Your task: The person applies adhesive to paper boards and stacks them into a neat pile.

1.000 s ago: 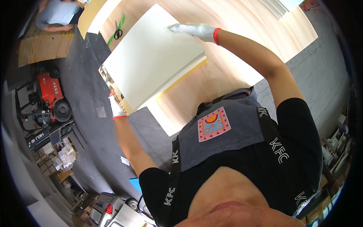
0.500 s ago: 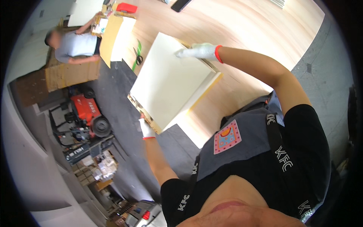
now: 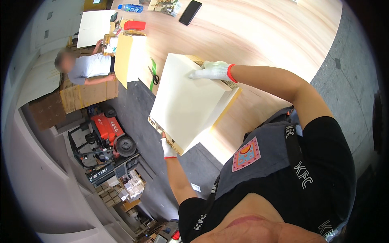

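Observation:
A thick white slab-like bundle (image 3: pixel 190 101), perhaps a stack of sheets or a flat box, rests at a slant at the table's left edge. Its top face is plain white, patterned brownish layers show at two sides, and a yellow line runs along its near right side. My left hand (image 3: pixel 168 149), in a white glove with a red cuff, grips the lower left edge; most of its fingers are hidden. My right hand (image 3: pixel 214 71), gloved alike, holds the upper right edge, with its thumb lying on the white top and the other fingers over the side.
Black scissors (image 3: pixel 155 79) and a green strap (image 3: pixel 152 65) lie left of the bundle on the wood-grain table (image 3: pixel 259 40). A phone (image 3: pixel 190 13) and a bottle (image 3: pixel 131 8) lie farther off. Another person (image 3: pixel 91 69) works at far left; a red forklift (image 3: pixel 108 127) stands below.
My view has shifted, so the table, the person and the forklift appear farther right and lower. Both hands keep their hold on the bundle, which looks much the same.

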The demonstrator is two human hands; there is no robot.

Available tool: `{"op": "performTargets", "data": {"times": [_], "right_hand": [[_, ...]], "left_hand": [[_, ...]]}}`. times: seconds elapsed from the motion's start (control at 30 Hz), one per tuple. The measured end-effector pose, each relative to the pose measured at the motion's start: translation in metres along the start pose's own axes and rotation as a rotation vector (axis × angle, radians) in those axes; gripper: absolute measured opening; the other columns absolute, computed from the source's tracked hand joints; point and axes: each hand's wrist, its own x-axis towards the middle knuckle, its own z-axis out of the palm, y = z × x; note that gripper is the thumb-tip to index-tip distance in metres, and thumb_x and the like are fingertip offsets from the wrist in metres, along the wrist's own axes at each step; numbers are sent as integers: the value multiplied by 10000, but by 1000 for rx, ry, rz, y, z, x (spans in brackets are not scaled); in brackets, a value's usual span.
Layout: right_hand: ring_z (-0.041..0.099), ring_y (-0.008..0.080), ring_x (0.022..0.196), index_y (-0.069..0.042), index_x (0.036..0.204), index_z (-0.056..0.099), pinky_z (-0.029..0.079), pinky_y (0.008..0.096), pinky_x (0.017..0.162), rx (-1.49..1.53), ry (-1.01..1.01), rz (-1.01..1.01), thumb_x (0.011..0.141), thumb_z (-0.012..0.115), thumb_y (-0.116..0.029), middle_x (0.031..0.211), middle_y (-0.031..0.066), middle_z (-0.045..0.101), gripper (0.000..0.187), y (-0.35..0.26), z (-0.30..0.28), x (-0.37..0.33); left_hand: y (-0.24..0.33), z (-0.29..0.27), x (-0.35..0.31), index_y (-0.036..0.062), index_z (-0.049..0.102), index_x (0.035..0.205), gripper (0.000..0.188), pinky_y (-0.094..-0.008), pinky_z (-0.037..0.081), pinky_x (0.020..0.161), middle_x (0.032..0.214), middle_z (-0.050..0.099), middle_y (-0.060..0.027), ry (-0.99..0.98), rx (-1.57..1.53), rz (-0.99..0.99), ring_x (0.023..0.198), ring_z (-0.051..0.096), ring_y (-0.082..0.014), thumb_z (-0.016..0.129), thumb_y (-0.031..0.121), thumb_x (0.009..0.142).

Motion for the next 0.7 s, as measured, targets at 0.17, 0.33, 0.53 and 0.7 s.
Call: {"op": "performTargets", "data": {"times": [0.17, 0.33, 0.53, 0.7], "right_hand": [[517, 300, 1306, -30, 1370, 552, 403, 373, 1065, 2, 2, 23, 734, 596, -798, 1396, 182, 555, 998, 3, 1, 4], [521, 296, 1300, -57, 1376, 563, 406, 370, 1067, 55, 57, 77, 731, 604, -795, 1389, 172, 563, 981, 11, 8, 14], [524, 300, 1293, -76, 1375, 586, 408, 384, 1058, -23, -15, -24, 734, 576, -809, 1375, 162, 578, 974, 12, 1, 11], [517, 338, 1309, -60, 1394, 585, 391, 404, 1078, -304, -45, -8, 761, 499, -851, 1429, 199, 546, 1017, -2, -7, 12]], "left_hand": [[-2, -7, 6, 87, 582, 1343, 541, -373, 549, 928, 1255, 667, -61, -27, -76, 8, 1115, 648, -228, 559, 495, 988], [-3, -14, 11, 80, 558, 1365, 528, -377, 540, 946, 1286, 650, -65, -65, -78, -8, 1138, 637, -226, 544, 467, 1006], [-4, -15, 12, 76, 596, 1313, 520, -377, 566, 892, 1214, 678, -69, -7, -51, 5, 1073, 663, -229, 530, 489, 1002], [-6, -18, 16, 69, 600, 1309, 519, -385, 573, 873, 1201, 682, -79, -13, -64, 5, 1038, 672, -245, 542, 480, 998]]}}
